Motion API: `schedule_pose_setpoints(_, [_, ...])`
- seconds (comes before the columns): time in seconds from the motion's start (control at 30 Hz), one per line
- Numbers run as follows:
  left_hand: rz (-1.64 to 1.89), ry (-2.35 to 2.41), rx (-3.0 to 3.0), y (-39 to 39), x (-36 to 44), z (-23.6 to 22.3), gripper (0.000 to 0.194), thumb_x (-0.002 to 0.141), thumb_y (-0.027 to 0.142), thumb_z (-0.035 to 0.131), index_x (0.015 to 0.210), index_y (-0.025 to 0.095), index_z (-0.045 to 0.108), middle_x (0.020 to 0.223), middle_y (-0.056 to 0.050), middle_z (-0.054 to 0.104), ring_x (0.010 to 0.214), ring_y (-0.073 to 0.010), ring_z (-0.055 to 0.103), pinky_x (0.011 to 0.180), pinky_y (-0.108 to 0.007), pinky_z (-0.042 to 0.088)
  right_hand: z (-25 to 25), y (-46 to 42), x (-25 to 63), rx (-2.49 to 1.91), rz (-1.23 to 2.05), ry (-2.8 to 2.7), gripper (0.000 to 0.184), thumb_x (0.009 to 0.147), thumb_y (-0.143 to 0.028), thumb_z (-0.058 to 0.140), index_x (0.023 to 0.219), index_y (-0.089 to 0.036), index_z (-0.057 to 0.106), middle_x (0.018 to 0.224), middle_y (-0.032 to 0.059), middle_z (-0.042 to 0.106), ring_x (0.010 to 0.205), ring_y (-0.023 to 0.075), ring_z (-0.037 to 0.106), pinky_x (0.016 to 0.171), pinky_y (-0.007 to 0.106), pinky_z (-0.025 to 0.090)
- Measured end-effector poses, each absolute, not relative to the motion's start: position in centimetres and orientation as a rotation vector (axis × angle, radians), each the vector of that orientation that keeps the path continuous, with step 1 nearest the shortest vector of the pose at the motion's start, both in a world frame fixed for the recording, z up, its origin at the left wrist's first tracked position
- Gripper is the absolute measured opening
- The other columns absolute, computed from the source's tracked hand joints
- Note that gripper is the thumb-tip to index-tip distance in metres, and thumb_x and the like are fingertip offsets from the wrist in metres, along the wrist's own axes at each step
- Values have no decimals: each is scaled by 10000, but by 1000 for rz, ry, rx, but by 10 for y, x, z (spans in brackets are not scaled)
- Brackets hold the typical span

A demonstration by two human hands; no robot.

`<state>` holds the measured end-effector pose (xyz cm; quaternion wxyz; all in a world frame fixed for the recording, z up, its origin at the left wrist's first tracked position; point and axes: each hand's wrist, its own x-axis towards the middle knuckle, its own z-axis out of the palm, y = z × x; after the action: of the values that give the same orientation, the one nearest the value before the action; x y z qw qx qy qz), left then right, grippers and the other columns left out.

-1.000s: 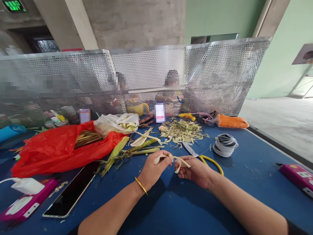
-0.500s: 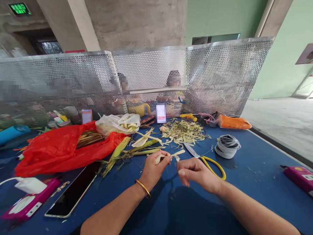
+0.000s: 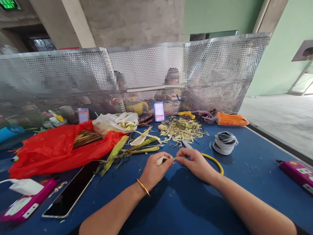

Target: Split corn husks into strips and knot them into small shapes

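Observation:
Low over the blue table, my left hand (image 3: 156, 166) is closed in a pinch on a pale corn husk strip (image 3: 161, 160), folded so that part of it shows between thumb and forefinger. My right hand (image 3: 194, 161) has its thumb and forefinger pressed together right at the left fingertips; what lies in that pinch is too small to make out. Behind the right hand lie scissors with a yellow handle (image 3: 215, 162), their blade partly hidden by the fingers. Beyond both hands is a heap of shredded husk (image 3: 184, 130), and longer husk pieces (image 3: 144, 147) lie to its left.
A roll of pale cord (image 3: 225, 143) sits at right, with an orange packet (image 3: 231, 119) behind it. At left are a red plastic bag (image 3: 49, 147), a phone (image 3: 70, 192) and a magenta power strip (image 3: 29, 199). A perforated metal screen (image 3: 146, 65) stands along the back; people sit behind it.
My right hand has come left and up, and its fingertips now meet those of my left hand. The husk ends that stuck out to the right no longer show. The view has shifted slightly.

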<state>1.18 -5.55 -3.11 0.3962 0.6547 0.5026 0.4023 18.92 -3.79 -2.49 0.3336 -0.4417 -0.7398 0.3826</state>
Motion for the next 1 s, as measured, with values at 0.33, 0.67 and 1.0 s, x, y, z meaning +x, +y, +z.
schedule_pose_setpoints(0.33, [1075, 1222, 1241, -56, 16, -32, 166, 690, 322, 713, 725, 159, 708, 629, -10, 657, 614, -121, 577, 596, -206, 422, -29, -36, 190, -1244, 803, -1834, 185, 827, -354, 525, 815, -193, 614, 773, 4, 615, 757, 160, 548, 686, 266, 405])
schedule_pose_setpoints(0.67, [1105, 932, 559, -51, 12, -33, 220, 680, 255, 745, 871, 152, 705, 1033, -74, 688, 978, -166, 603, 789, -230, 476, -33, -45, 179, -1187, 1620, -1258, 323, 628, -348, 729, 866, -141, 661, 651, -2, 622, 539, 100, 536, 526, 226, 410])
schedule_pose_setpoints(1.0, [967, 838, 757, -54, 17, -38, 207, 678, 314, 732, 765, 133, 683, 763, -54, 670, 740, -171, 622, 746, -288, 466, -45, -53, 165, -1007, 1715, -1413, 324, 713, -465, 692, 763, -151, 632, 616, -26, 588, 528, 87, 536, 529, 219, 401])
